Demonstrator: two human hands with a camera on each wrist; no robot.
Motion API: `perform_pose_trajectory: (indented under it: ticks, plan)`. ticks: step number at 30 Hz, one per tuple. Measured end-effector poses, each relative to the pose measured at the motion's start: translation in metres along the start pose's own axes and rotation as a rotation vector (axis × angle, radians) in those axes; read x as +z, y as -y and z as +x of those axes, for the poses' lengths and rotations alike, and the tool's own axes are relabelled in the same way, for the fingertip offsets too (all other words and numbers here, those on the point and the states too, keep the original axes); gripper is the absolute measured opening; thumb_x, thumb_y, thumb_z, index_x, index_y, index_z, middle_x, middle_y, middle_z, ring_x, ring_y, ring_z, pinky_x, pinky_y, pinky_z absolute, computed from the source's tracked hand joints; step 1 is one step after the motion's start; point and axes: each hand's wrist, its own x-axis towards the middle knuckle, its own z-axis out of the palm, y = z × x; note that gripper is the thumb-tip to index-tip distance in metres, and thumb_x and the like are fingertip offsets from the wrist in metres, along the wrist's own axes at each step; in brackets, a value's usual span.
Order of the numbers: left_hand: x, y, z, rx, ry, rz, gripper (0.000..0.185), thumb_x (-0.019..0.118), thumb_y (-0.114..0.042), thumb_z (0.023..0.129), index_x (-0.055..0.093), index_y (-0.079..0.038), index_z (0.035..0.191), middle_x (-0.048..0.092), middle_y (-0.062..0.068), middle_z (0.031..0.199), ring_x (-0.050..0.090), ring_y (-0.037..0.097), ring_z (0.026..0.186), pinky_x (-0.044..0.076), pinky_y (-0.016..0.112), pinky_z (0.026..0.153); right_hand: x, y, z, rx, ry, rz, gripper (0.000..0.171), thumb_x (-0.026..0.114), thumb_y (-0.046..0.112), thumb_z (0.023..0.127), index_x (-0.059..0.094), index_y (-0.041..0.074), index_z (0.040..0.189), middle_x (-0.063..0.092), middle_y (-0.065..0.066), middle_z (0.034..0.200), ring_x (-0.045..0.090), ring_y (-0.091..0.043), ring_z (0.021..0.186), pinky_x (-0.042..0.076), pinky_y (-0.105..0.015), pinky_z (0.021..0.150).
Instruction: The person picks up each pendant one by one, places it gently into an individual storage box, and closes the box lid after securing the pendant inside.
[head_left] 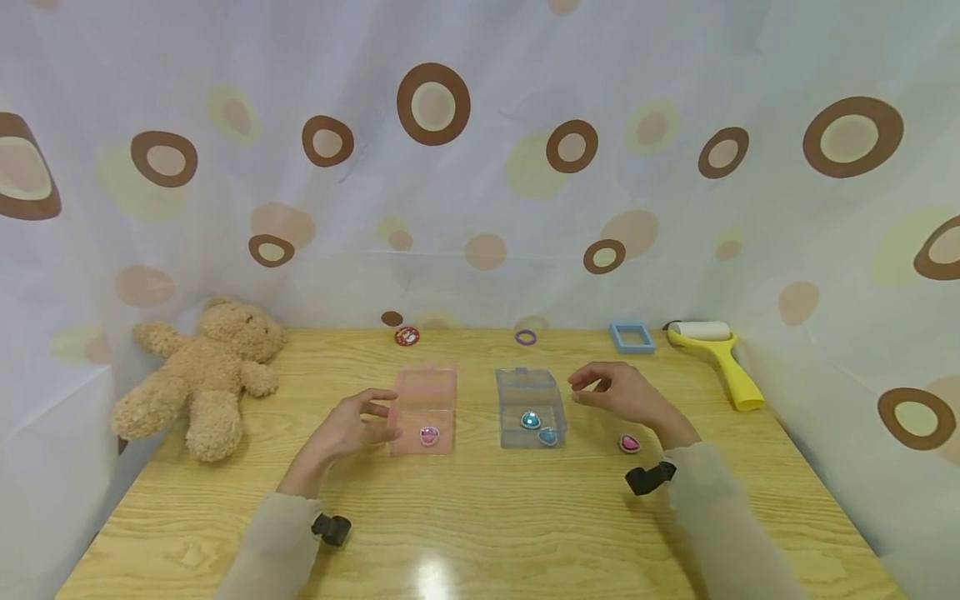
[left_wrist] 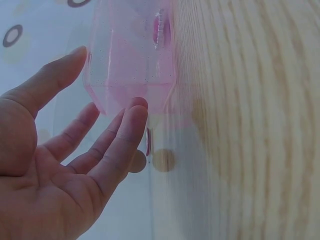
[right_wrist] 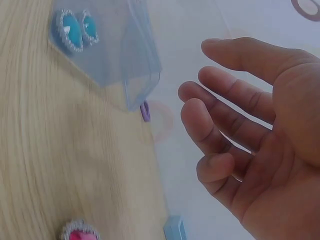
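Note:
A clear pink plastic box (head_left: 422, 387), its lid raised, lies left of centre with a pink gem (head_left: 429, 436) inside. My left hand (head_left: 352, 429) is at its left side, fingers relaxed; whether the fingertips touch the box I cannot tell. Right of centre is a clear blue-grey box (head_left: 525, 383), lid also up, holding a blue gem (head_left: 531, 420) and a second blue gem (head_left: 548, 436). Beside that box hovers my right hand (head_left: 618, 392), loosely curved and holding nothing. A dark pink gem (head_left: 629, 443) rests on the table below the right hand.
A teddy bear (head_left: 206, 375) sits at the far left. Along the back lie a red round badge (head_left: 407, 336), a purple ring (head_left: 526, 337) and a blue square frame (head_left: 613, 337). A yellow-handled lint roller (head_left: 723, 358) lies at the right. A patterned curtain (head_left: 480, 167) hangs behind the table.

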Motion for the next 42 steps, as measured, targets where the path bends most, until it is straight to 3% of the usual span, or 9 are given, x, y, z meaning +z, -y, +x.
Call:
perform_pose_trajectory:
  ticks: [16,27,37,42]
  plan:
    - [0.002,-0.001,0.000,-0.005,-0.001,0.014,0.066,0.079,-0.021,0.087,0.049,-0.007,0.144,0.060,0.024,0.130,0.063,0.031,0.111,0.056,0.038,0.083,-0.019,-0.035,-0.032,0.074,0.042,-0.007,0.027,0.067,0.025,0.096,0.069,0.006,0.117,0.071,-0.005,0.105,0.062,-0.018,0.087,0.050,-0.030,0.075]
    - [0.001,-0.003,-0.001,-0.004,-0.006,0.024,0.064,0.077,-0.020,0.088,0.049,-0.007,0.145,0.060,0.024,0.130,0.066,0.033,0.110,0.056,0.040,0.085,-0.021,-0.058,-0.047,0.149,0.144,0.033,0.022,0.068,0.023,0.095,0.070,0.009,0.112,0.070,-0.003,0.098,0.064,-0.016,0.082,0.051,-0.028,0.072]
    - [0.001,-0.005,-0.002,-0.002,0.000,0.022,0.063,0.077,-0.019,0.089,0.049,-0.007,0.144,0.060,0.025,0.130,0.065,0.036,0.112,0.055,0.042,0.087,-0.017,-0.068,-0.057,0.123,0.199,-0.007,0.027,0.078,0.028,0.086,0.072,0.013,0.108,0.069,0.000,0.097,0.060,-0.014,0.087,0.048,-0.026,0.074]
    - [0.000,-0.005,-0.002,-0.004,0.004,0.014,0.063,0.076,-0.018,0.089,0.049,-0.006,0.144,0.059,0.025,0.131,0.066,0.035,0.111,0.056,0.041,0.086,-0.016,-0.070,-0.058,0.107,0.220,0.002,0.028,0.080,0.022,0.082,0.072,0.013,0.108,0.067,-0.002,0.097,0.057,-0.015,0.084,0.047,-0.025,0.072]
